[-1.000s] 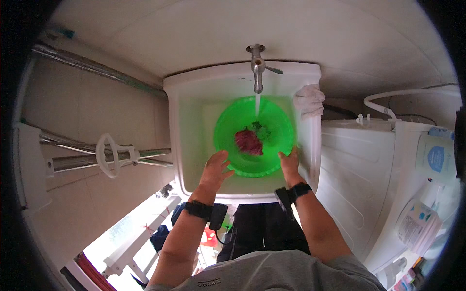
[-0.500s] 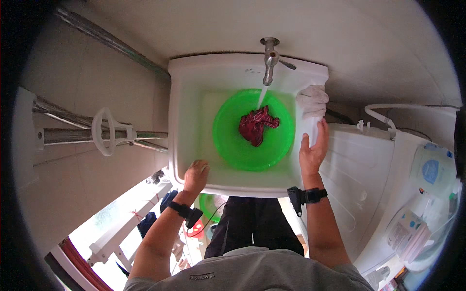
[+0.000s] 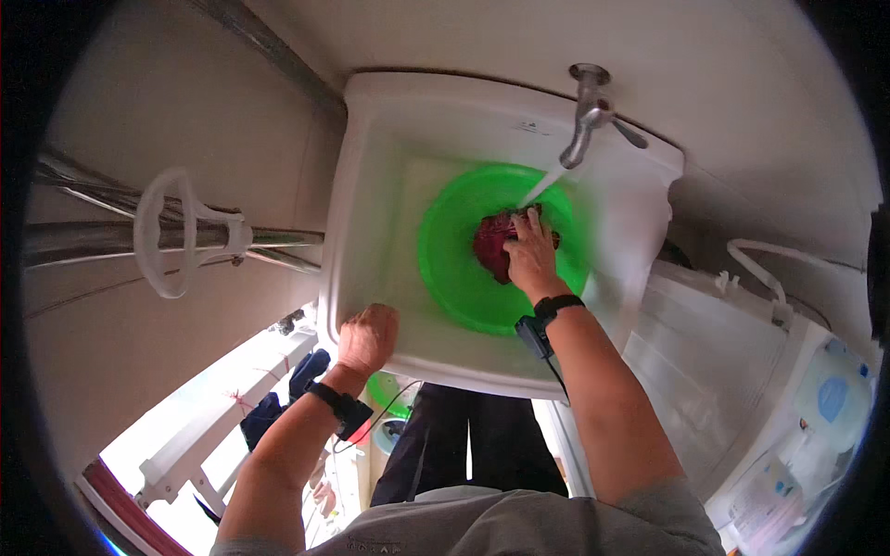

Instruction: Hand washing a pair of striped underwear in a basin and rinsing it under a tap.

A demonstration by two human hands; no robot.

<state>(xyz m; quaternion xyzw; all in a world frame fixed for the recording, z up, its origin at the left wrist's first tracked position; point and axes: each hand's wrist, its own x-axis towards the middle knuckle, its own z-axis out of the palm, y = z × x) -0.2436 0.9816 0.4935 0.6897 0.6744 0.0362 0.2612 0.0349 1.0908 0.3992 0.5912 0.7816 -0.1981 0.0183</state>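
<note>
My right hand reaches into a green basin and rests on a dark red wet cloth. Its fingers are spread over the cloth, the thumb apart from them. The basin stands inside a white sink. Water runs from a metal tap into the basin, just beyond my fingertips. At the front left corner of the sink, my left hand is curled over the rim. Part of the cloth is hidden under my right hand.
On the left wall are metal pipes and a white ring-shaped holder. A white appliance with a lid stands right of the sink. Plastic containers sit at the far right. Below the sink shows another green basin.
My right hand has moved from the sink's right rim onto the red cloth in the basin. The pale cloth on that rim no longer shows clearly. My left hand stays at the rim.
</note>
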